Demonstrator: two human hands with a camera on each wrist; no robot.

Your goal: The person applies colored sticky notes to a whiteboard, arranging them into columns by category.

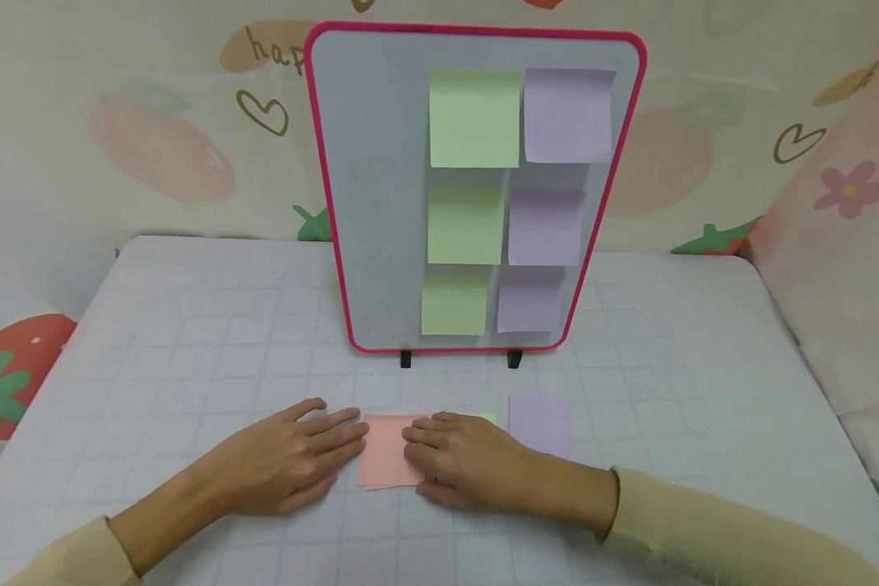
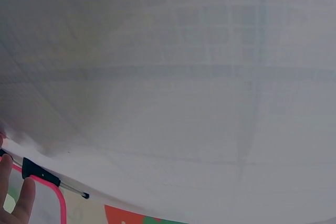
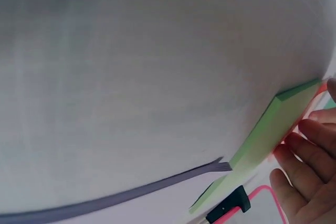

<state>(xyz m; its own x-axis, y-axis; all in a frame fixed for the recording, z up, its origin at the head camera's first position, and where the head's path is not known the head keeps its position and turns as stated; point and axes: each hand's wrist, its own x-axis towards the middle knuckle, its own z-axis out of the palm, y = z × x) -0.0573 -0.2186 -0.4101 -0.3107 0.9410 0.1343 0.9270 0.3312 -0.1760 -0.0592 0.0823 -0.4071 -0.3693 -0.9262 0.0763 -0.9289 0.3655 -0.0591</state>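
Pink square sticky-note pad (image 1: pixel 383 460) lies flat on the white gridded table mat (image 1: pixel 190 342), just in front of you, between your two hands. Your left hand (image 1: pixel 293 464) rests palm down with fingers straight, its fingertips touching the pad's left edge. Your right hand (image 1: pixel 469 464) lies on the pad's right part with fingers loosely bent over the paper (whether it pinches a sheet, you cannot tell from these views). A green sticky-note pad (image 3: pixel 265 137) sits just beside your right fingers (image 3: pixel 304 156), and a lilac sticky-note pad (image 1: pixel 540 425) lies near your right wrist. Behind them stands a pink-framed whiteboard (image 1: pixel 369 203) carrying three green notes and three lilac notes in two columns.
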